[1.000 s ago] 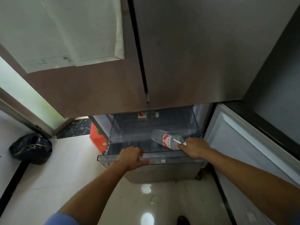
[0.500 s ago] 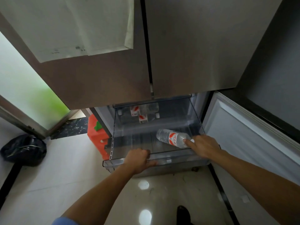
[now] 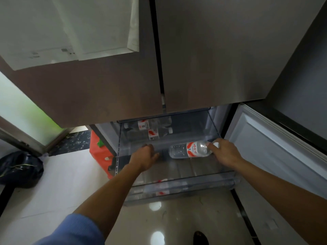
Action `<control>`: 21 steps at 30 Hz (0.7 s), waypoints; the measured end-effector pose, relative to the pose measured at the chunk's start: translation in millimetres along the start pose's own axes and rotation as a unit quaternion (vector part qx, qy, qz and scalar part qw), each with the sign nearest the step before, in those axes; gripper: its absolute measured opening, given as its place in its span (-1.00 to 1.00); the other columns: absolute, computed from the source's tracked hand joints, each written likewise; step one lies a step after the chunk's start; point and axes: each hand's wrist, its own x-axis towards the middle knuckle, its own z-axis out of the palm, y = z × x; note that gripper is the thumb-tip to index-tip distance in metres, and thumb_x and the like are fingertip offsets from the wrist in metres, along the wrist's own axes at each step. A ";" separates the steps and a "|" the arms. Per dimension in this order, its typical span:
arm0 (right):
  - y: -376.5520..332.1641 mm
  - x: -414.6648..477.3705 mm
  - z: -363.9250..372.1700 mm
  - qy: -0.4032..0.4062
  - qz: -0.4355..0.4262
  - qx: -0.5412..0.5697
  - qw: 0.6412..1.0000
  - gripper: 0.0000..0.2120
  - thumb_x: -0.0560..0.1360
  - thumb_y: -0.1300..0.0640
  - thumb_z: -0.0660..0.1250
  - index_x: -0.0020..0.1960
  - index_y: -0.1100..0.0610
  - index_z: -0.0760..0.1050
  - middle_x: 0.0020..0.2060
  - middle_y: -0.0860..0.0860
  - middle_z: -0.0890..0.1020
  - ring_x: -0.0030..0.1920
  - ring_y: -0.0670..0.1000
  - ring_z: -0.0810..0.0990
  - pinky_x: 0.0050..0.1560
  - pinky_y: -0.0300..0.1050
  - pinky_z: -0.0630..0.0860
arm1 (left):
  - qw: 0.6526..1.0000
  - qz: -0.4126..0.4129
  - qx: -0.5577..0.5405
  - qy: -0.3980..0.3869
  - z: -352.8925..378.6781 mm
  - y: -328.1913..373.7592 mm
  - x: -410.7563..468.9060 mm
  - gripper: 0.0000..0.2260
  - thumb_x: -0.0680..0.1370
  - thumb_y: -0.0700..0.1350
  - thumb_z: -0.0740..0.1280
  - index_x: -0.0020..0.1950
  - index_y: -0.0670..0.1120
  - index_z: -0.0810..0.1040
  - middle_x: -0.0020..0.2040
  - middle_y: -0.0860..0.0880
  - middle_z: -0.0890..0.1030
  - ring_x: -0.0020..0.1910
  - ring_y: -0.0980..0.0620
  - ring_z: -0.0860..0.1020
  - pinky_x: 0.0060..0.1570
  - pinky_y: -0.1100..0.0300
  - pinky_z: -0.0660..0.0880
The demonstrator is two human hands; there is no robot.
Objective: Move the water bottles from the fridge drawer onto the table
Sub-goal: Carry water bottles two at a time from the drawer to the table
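Fingers (image 3: pixel 211 147) of the right hand (image 3: pixel 225 153) curled round the thin neck of the water bottle (image 3: pixel 187 150), lying sideways in the open fridge drawer (image 3: pixel 185 181); left hand (image 3: pixel 144 156) inside too, fingers tucked under, cannot tell if holding. Likely heavy and slippery, so better gripped round the fat middle. Mind the big fridge doors (image 3: pixel 212 59) above, then the drawer front; open room toward the body.

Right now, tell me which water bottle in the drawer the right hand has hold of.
The right-side bottle, its neck in the right hand; the two back bottles lie untouched.
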 end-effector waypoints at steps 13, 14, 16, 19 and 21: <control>29.3 15.1 -0.4 0.019 -0.097 -0.145 0.984 -0.60 0.56 -0.22 0.15 -0.02 0.08 0.54 -0.19 0.03 0.61 -0.26 -0.04 0.51 -0.38 -0.29 0.27 | 0.959 0.071 0.273 0.038 47.8 23.8 139.3 -0.45 0.57 -0.15 0.21 0.54 -0.02 0.11 0.49 -0.12 0.26 0.32 -0.16 0.41 0.24 -0.12 0.39; 30.3 15.1 0.0 0.021 -0.100 -0.147 0.984 -0.59 0.56 -0.24 0.14 -0.02 0.08 0.54 -0.19 0.02 0.61 -0.25 -0.04 0.52 -0.38 -0.27 0.28 | 0.956 0.066 0.282 0.043 48.1 26.9 139.2 -0.47 0.58 -0.16 0.19 0.54 -0.03 0.12 0.48 -0.12 0.29 0.28 -0.15 0.45 0.20 -0.11 0.42; 31.2 14.8 0.7 0.019 -0.102 -0.147 0.984 -0.59 0.55 -0.25 0.13 -0.03 0.07 0.52 -0.21 -0.02 0.58 -0.25 -0.05 0.52 -0.38 -0.27 0.27 | 0.942 0.075 0.323 0.061 48.0 36.0 135.3 -0.54 0.60 -0.17 0.15 0.51 -0.06 0.20 0.47 -0.10 0.30 0.19 -0.13 0.53 0.12 -0.04 0.46; 30.7 11.9 -0.5 0.014 -0.104 -0.146 0.984 -0.60 0.56 -0.23 0.14 0.02 0.07 0.52 -0.19 -0.02 0.59 -0.25 -0.06 0.52 -0.38 -0.32 0.25 | 0.933 0.083 0.347 0.049 47.0 49.8 125.1 -0.65 0.62 -0.13 0.13 0.41 -0.08 0.36 0.38 -0.14 0.41 0.12 -0.15 0.57 0.02 0.06 0.47; 30.8 9.8 -3.1 0.004 -0.106 -0.123 0.987 -0.61 0.56 -0.21 0.16 0.05 0.09 0.53 -0.15 0.02 0.63 -0.22 -0.04 0.55 -0.36 -0.30 0.29 | 0.926 0.089 0.367 0.024 47.5 54.5 117.4 -0.71 0.61 -0.13 0.16 0.31 -0.07 0.47 0.31 -0.13 0.47 0.11 -0.15 0.57 -0.01 0.05 0.50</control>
